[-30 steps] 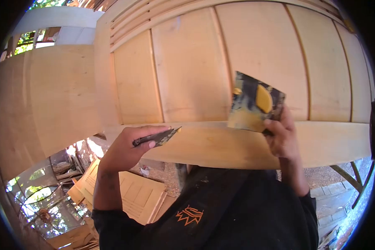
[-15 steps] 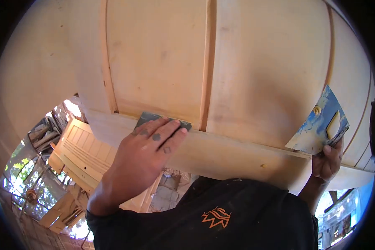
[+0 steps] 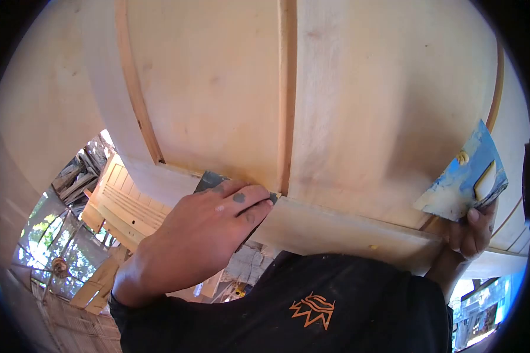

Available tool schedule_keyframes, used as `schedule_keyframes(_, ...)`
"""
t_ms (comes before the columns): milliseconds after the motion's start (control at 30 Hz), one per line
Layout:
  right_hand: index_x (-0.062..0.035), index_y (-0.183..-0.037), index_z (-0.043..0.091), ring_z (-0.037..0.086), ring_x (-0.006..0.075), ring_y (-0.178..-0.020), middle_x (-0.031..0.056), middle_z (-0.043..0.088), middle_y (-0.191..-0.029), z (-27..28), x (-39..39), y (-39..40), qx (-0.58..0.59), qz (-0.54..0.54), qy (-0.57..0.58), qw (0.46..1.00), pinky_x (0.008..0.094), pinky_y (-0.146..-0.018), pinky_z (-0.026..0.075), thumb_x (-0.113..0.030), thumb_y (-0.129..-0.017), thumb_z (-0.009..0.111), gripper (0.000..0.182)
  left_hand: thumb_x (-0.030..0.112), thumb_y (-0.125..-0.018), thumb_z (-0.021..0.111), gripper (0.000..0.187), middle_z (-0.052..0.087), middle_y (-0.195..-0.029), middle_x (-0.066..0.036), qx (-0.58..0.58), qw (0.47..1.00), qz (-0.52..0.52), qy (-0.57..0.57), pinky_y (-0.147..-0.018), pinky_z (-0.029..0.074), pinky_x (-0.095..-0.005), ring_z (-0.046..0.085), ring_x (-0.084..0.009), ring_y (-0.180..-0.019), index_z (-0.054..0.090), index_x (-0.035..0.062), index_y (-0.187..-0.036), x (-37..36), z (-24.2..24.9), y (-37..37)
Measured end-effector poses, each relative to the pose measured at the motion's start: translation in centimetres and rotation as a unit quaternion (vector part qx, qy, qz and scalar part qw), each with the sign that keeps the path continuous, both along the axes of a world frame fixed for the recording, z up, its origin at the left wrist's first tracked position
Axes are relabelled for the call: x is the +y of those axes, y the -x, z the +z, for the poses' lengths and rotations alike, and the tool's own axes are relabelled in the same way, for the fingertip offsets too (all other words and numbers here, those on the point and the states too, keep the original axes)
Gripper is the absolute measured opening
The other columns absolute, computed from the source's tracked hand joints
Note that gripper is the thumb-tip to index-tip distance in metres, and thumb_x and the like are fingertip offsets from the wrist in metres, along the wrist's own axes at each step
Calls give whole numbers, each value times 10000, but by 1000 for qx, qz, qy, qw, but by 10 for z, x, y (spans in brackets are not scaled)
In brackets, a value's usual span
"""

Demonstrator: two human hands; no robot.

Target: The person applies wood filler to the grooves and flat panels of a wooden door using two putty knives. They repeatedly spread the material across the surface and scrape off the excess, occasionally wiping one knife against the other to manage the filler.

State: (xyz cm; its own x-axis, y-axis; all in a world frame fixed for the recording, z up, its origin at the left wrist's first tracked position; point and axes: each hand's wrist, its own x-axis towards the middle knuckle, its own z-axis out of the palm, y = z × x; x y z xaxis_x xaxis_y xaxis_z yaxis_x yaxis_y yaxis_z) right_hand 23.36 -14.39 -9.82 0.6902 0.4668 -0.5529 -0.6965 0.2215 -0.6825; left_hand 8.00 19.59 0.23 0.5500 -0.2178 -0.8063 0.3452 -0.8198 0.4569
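Note:
My left hand [image 3: 197,229] presses a dark, flat spreader [image 3: 211,180] against the bottom edge of a pale wooden panel [image 3: 209,88], fingers laid over its back. One end of the spreader is near the corner where a vertical wooden strip [image 3: 287,106] meets the lower rail [image 3: 335,226]. A little pale filler shows at that corner. Off to the right, my right hand [image 3: 474,232] grips a blue, putty-smeared sheet [image 3: 447,191] by its lower edge. On the sheet sit a small yellowish dab [image 3: 463,157] and a larger cream-coloured patch [image 3: 486,182].
Another panel [image 3: 359,117] lies right of the strip. Beyond the left edge stands a slatted wooden piece [image 3: 123,203], with stacked timber [image 3: 79,182] behind it. My black shirt [image 3: 277,312] fills the bottom of the view.
My left hand has slid the spreader toward the strip's corner, and its angle is steeper. The right hand still holds the sheet, now farther right in view. The view has shifted a little.

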Motion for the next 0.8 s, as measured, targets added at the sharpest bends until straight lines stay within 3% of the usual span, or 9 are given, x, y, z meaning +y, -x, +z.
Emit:
schedule_keyframes(333, 68, -1311, 278, 562, 358, -1061, 255, 492, -1207, -6, -9, -5, 63, 39, -155, 985, 471, -888, 490, 22, -746, 569, 638, -81, -623, 554, 489, 599, -1136, -68, 35, 997, -25, 62, -815, 494, -358, 572, -273, -1014, 603, 46, -1092, 12, -9, -11)
schedule_keyframes(567, 70, -1326, 233, 605, 359, -977, 282, 499, -1176, 1, -2, 7, 51, -43, -52, 996, 384, -745, 567, 28, -756, 536, 647, -97, -667, 511, 429, 610, -1090, -126, 93, 984, -41, 146, -847, 469, -354, 572, -301, -996, 597, 13, -1073, 29, -17, -37)
schedule_keyframes(600, 76, -1313, 246, 598, 319, -884, 265, 516, -1128, 2, 3, 10, 46, -53, -22, 997, 344, -672, 549, 15, -742, 537, 643, -127, -661, 497, 444, 618, -1063, -136, 172, 968, -18, 182, -842, 469, -346, 569, -310, -1001, 598, 14, -1069, 38, -16, -50)
schedule_keyframes(700, 102, -1244, 328, 537, 130, -470, 181, 591, -908, 4, 13, 17, 41, -77, 93, 992, 194, -377, 431, -47, -665, 552, 638, -138, -668, 487, 434, 631, -1025, -134, 105, 990, 23, 97, -822, 475, -348, 574, -314, -985, 609, 25, -1051, 43, -5, -61)
schedule_keyframes(733, 101, -1242, 332, 519, 119, -455, 173, 591, -894, 5, 15, 18, 52, -70, 90, 992, 187, -368, 416, -52, -664, 553, 638, -2, -740, 610, 332, 632, -1068, -127, 71, 993, 2, 97, -797, 504, -335, 622, -301, -935, 611, 30, -1071, 46, -9, -55)
schedule_keyframes(800, 99, -1240, 339, 484, 97, -427, 157, 590, -866, 11, 12, 10, 65, -62, 91, 992, 174, -352, 386, -62, -661, 555, 639, -23, -730, 597, 345, 632, -1067, -119, 69, 994, -1, 80, -798, 503, -337, 619, -296, -939, 612, 35, -1069, 34, -5, -54)
